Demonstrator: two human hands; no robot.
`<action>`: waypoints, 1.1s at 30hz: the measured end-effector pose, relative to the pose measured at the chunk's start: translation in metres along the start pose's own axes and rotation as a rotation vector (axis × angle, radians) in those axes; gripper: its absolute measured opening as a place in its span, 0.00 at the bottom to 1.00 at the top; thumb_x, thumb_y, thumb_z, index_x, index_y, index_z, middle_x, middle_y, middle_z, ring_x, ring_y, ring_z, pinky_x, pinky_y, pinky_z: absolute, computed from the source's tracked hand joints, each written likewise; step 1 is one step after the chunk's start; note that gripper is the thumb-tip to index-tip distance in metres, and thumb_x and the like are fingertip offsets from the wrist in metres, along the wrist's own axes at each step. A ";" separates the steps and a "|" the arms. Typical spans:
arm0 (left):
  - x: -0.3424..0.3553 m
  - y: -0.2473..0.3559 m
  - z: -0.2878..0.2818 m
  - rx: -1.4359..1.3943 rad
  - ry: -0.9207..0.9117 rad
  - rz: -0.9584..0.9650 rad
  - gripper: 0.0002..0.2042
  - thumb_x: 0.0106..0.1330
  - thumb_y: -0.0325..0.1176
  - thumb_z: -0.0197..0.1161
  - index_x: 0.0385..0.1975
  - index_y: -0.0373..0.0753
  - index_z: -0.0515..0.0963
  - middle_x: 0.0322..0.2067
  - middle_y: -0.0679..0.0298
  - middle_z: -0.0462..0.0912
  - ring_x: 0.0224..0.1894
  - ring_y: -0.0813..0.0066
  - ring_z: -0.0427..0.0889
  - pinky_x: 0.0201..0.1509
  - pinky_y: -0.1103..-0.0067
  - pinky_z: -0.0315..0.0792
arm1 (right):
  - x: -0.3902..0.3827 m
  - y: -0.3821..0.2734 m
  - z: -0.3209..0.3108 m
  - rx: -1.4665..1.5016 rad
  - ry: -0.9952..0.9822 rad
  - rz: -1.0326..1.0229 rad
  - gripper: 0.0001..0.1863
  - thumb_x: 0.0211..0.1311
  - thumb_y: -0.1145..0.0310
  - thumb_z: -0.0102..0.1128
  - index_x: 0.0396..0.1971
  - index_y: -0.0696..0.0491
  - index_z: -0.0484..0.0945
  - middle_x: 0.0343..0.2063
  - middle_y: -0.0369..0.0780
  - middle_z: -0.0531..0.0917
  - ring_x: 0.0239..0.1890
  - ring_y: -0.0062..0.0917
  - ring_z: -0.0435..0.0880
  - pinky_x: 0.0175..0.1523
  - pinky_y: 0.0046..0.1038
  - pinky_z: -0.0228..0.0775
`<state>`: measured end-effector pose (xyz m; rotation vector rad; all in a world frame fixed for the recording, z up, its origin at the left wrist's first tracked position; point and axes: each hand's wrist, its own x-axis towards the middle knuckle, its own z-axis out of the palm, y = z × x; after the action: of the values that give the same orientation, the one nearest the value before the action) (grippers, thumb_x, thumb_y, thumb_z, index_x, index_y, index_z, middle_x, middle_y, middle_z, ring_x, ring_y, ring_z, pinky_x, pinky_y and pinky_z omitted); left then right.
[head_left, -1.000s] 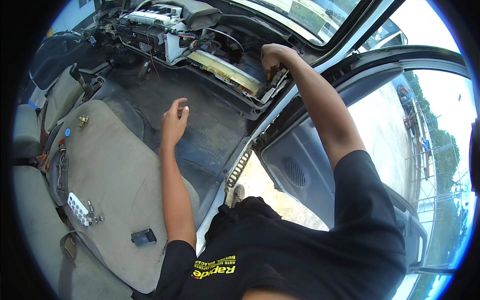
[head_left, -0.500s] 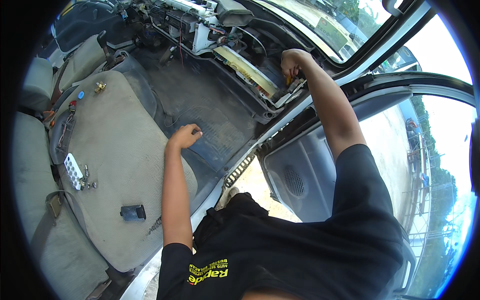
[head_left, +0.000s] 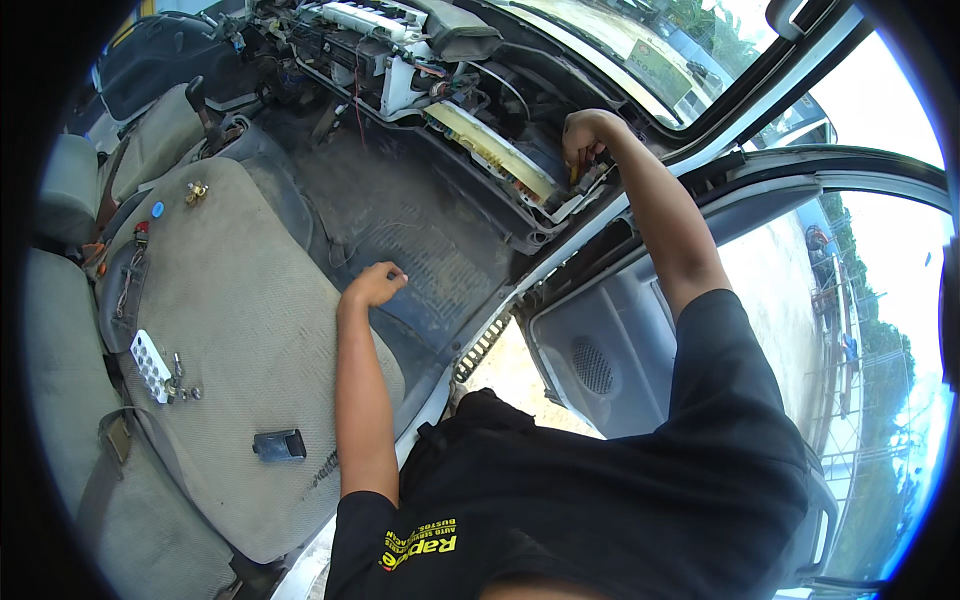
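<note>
My right hand (head_left: 585, 135) curls its fingers around a small yellow-handled tool (head_left: 574, 172) at the cream fuse panel (head_left: 490, 155) under the stripped dash (its tip is hidden); my left hand (head_left: 372, 287) rests loosely fisted, seemingly empty, on the dusty floor mat (head_left: 420, 240) beside the grey seat (head_left: 230, 330).

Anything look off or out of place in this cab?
Yes. The dashboard is stripped open, with wiring and a pale circuit board exposed. The right hand is at its end; the left hand rests near the floor mat. Loose small parts, including a white connector block, lie on the seat.
</note>
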<state>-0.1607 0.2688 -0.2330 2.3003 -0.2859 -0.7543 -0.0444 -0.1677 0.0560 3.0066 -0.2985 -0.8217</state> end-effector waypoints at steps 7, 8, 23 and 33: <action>0.000 0.000 0.003 -0.003 -0.012 -0.018 0.24 0.82 0.51 0.66 0.68 0.41 0.85 0.70 0.47 0.85 0.75 0.45 0.81 0.79 0.57 0.74 | -0.005 -0.008 -0.003 0.042 0.015 0.037 0.18 0.58 0.59 0.80 0.46 0.53 0.97 0.43 0.45 0.97 0.48 0.36 0.97 0.48 0.42 0.88; 0.000 0.000 0.004 0.015 -0.011 -0.020 0.24 0.82 0.51 0.66 0.68 0.41 0.85 0.70 0.47 0.85 0.75 0.46 0.81 0.79 0.57 0.74 | -0.005 -0.009 -0.007 0.010 -0.059 0.044 0.20 0.58 0.58 0.80 0.47 0.53 0.97 0.44 0.45 0.97 0.52 0.36 0.96 0.51 0.41 0.87; 0.010 -0.009 0.008 0.040 -0.004 0.016 0.24 0.82 0.49 0.67 0.67 0.40 0.86 0.68 0.45 0.87 0.73 0.43 0.83 0.78 0.57 0.75 | -0.021 0.001 0.009 0.146 0.210 0.029 0.22 0.52 0.60 0.79 0.44 0.59 0.96 0.39 0.48 0.96 0.40 0.41 0.97 0.43 0.41 0.90; 0.001 -0.002 0.006 0.060 0.012 -0.007 0.25 0.82 0.49 0.67 0.68 0.39 0.85 0.68 0.43 0.86 0.74 0.43 0.83 0.78 0.56 0.75 | 0.008 -0.010 -0.012 -0.021 -0.004 0.008 0.23 0.57 0.56 0.79 0.48 0.54 0.96 0.41 0.45 0.97 0.42 0.34 0.96 0.44 0.37 0.87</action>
<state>-0.1633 0.2667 -0.2378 2.3623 -0.2983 -0.7442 -0.0299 -0.1596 0.0620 2.9825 -0.2992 -0.8254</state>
